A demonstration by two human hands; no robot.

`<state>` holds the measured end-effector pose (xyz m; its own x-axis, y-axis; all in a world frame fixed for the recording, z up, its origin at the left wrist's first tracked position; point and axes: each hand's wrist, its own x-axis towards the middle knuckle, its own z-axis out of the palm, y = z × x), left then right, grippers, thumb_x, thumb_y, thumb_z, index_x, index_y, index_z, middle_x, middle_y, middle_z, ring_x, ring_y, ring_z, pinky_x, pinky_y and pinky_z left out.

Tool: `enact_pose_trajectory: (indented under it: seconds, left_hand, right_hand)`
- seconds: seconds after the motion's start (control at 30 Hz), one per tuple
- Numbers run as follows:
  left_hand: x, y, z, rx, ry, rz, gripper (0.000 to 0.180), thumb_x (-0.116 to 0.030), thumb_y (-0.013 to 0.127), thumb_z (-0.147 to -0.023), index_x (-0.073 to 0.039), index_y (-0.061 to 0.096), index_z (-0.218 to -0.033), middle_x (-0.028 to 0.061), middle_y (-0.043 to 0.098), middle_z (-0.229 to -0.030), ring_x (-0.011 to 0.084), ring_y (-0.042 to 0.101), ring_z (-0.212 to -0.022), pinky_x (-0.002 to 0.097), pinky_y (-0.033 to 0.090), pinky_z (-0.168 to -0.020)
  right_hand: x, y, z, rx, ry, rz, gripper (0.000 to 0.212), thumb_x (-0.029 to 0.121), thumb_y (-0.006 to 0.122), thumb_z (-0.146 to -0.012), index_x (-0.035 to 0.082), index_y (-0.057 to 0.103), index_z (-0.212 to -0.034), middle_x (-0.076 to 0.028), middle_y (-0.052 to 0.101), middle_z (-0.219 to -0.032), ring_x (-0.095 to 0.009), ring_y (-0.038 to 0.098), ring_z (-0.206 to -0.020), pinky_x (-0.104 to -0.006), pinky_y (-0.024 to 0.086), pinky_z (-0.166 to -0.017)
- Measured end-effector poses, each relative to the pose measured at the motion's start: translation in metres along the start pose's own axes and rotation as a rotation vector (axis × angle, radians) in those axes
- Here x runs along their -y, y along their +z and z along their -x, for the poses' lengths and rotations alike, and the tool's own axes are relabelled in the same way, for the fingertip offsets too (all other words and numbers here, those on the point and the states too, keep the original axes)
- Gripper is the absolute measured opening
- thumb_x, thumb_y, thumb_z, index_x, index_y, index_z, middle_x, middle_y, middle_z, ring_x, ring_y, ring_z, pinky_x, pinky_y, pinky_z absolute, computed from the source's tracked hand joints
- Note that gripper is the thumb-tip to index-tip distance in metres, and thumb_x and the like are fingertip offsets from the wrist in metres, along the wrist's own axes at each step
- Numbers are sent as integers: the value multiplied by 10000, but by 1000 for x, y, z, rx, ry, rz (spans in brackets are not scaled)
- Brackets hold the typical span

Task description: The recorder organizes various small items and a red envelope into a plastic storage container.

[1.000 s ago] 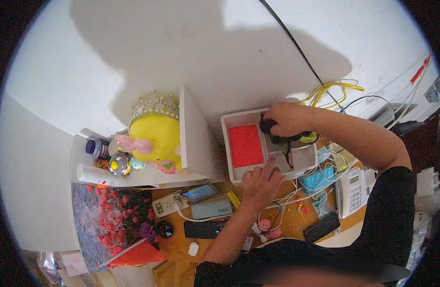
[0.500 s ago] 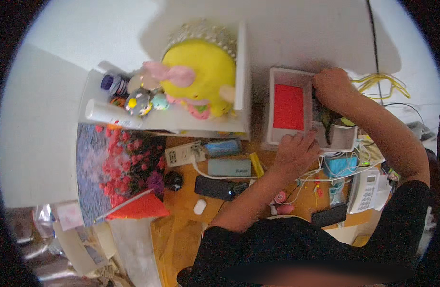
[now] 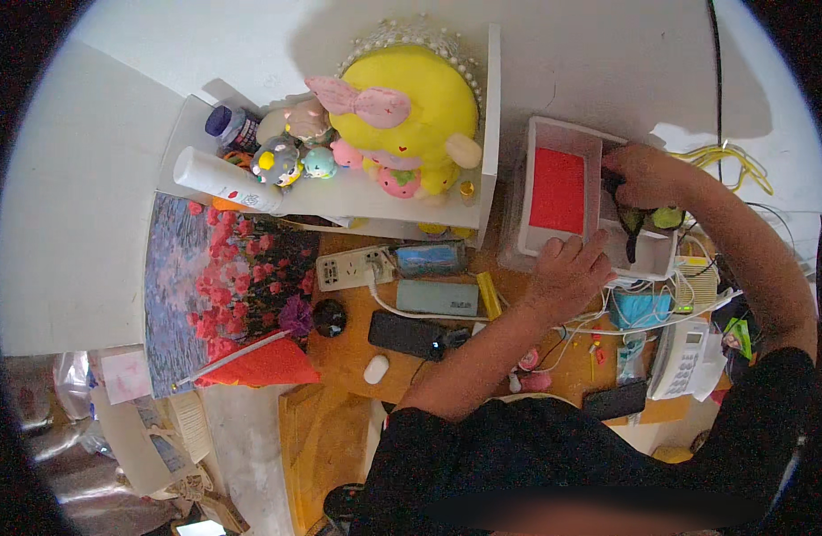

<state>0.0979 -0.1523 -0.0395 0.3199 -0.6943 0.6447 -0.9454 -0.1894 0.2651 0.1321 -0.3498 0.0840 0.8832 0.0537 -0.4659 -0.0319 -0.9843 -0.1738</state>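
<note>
A white plastic bin with a divider stands at the back right of the desk. A flat red rectangle lies in its left compartment. My left hand lies against the bin's near edge, fingers stretched and a little apart, holding nothing. Over the right compartment, my right hand reaches in at the far side with its fingers curled. Its fingertips are partly hidden, so what they grip cannot be made out. Just below that hand, a dark strap-like thing and a green item show inside the compartment.
Left of the bin, a white shelf holds a yellow plush toy and small figures. Nearer lie a power strip, a grey-green box, a black phone, tangled white cables and a desk telephone.
The whole view has shifted, so the shelf and bin sit further right. My right hand has come slightly lower into the right compartment. My left hand stays at the near edge.
</note>
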Motion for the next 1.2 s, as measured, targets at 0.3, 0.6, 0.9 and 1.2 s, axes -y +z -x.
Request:
enact_pose_trajectory:
  seconds: [0.3, 0.6, 0.9, 1.2]
  left_hand:
    - [0, 0, 3, 20, -21, 38, 242, -350, 673, -733, -123, 633, -806, 81, 579, -1143, 232, 548, -813, 408, 400, -641]
    - [7, -13, 7, 90, 36, -24, 214, -311, 655, -765, -109, 668, -835, 89, 592, -1152, 253, 557, -826, 423, 427, -677]
    - [19, -30, 13, 87, -7, -33, 195, -302, 692, -746, -133, 696, -843, 68, 600, -1168, 253, 570, -893, 407, 434, -750]
    - [17, -30, 7, 123, -23, -36, 231, -296, 680, -765, -124, 671, -919, 65, 571, -1185, 253, 543, -967, 434, 408, -827]
  right_hand:
    - [18, 6, -6, -51, 196, 306, 326, 70, 606, -633, 38, 686, -948, -217, 664, -909, -390, 629, -933, -469, 498, -868]
    - [15, 3, 5, -198, 129, 185, 366, 65, 609, -620, 47, 687, -977, -194, 671, -926, -374, 627, -926, -478, 487, -861]
    - [18, 14, -16, -297, -3, 71, 388, 72, 597, -636, 48, 684, -1013, -196, 662, -980, -378, 615, -948, -466, 473, -887]
    - [5, -32, 40, -330, -98, -295, 348, 65, 574, -637, 34, 673, -969, -176, 663, -891, -350, 616, -864, -431, 488, -807]
